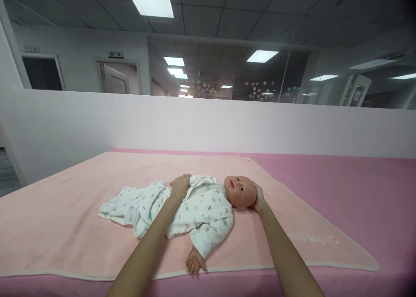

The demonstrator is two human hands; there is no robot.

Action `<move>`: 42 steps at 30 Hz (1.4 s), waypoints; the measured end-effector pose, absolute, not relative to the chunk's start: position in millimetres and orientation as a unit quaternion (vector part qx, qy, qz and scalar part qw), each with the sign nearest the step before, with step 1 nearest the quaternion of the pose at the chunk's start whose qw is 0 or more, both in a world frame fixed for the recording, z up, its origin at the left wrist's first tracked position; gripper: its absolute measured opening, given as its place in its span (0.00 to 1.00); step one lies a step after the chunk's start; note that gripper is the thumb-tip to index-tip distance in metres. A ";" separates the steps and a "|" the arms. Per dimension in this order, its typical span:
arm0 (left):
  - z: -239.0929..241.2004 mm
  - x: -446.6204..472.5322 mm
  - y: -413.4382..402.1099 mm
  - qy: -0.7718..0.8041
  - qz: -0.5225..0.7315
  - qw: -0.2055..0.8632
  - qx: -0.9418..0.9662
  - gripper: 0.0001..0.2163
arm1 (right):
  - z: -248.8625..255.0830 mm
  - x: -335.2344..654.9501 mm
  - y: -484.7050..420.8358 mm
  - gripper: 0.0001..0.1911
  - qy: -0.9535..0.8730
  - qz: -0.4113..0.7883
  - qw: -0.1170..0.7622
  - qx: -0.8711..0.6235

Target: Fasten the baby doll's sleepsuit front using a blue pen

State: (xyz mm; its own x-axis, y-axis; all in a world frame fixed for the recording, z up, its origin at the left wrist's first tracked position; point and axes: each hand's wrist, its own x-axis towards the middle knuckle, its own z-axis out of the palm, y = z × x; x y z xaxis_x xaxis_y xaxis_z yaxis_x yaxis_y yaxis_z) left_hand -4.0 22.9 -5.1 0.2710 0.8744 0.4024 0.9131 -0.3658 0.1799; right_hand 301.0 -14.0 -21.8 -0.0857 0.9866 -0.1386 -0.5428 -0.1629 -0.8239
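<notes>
A baby doll point(208, 206) lies on its back, its head to the right and its legs to the left. It wears white printed clothes with long sleeves. My left hand point(181, 187) is closed over the cuff of the doll's far sleeve, at its belly; a bit of the doll's far hand shows beside my fingers. Cupped around the crown of the doll's head point(241, 191) is my right hand point(259, 198), its fingers partly hidden behind the head. The doll's near arm stretches toward me, with its bare hand point(195, 261) resting on the blanket.
Under the doll a peach blanket point(74, 227) with a pale border is spread over a pink padded surface point(341, 193). A low white wall point(227, 126) runs along the far side. Beyond it are a doorway point(118, 78) and glass panels with heart-shaped stickers.
</notes>
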 end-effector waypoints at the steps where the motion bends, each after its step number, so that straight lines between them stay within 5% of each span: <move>1: -4.9 -4.1 22.4 -0.561 -0.223 0.043 -0.796 0.13 | -22.8 301.4 -13.3 0.23 -0.308 0.668 0.573 -0.363; 42: -0.8 -4.7 15.3 -0.566 -0.222 0.027 -0.794 0.13 | -23.8 300.9 -10.7 0.21 -0.300 0.656 0.596 -0.353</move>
